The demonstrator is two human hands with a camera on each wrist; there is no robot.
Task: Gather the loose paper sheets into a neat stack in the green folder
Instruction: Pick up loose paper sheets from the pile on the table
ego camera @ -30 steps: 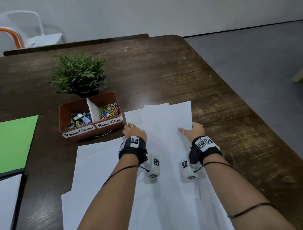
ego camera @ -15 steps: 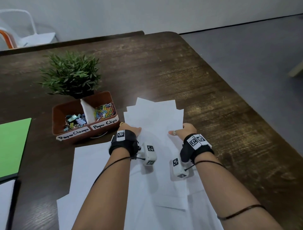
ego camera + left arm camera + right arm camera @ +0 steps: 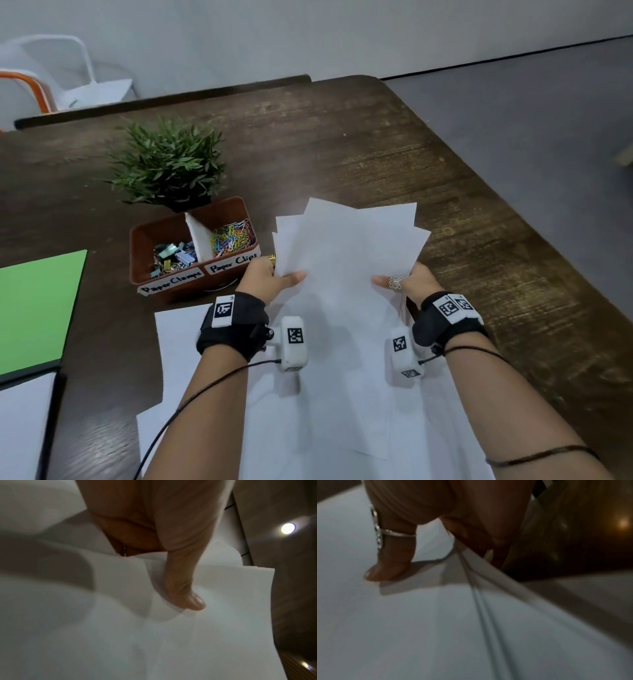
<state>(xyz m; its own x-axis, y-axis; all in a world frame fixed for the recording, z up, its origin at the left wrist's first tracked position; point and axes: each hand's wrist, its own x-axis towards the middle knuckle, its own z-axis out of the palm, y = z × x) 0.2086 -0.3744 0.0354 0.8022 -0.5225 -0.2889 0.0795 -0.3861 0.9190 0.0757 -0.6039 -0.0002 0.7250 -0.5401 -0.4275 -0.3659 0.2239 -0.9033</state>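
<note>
Your left hand (image 3: 270, 277) and right hand (image 3: 411, 282) each pinch a side of the fanned paper sheets (image 3: 346, 246), thumbs on top, lifted above more sheets on the surface (image 3: 342, 137). Tap the edges square before carrying them left to the green folder (image 3: 37, 308).

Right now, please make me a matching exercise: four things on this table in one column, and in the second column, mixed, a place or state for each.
Column A
1. paper sheets
2. green folder
3. coloured paper clips
4. plant

Column B
a. lies flat at the left edge of the table
b. in the right compartment of the brown tray
c. held fanned between the left hand and right hand
d. stands behind the tray

Pairs: 1-c, 2-a, 3-b, 4-d
</note>
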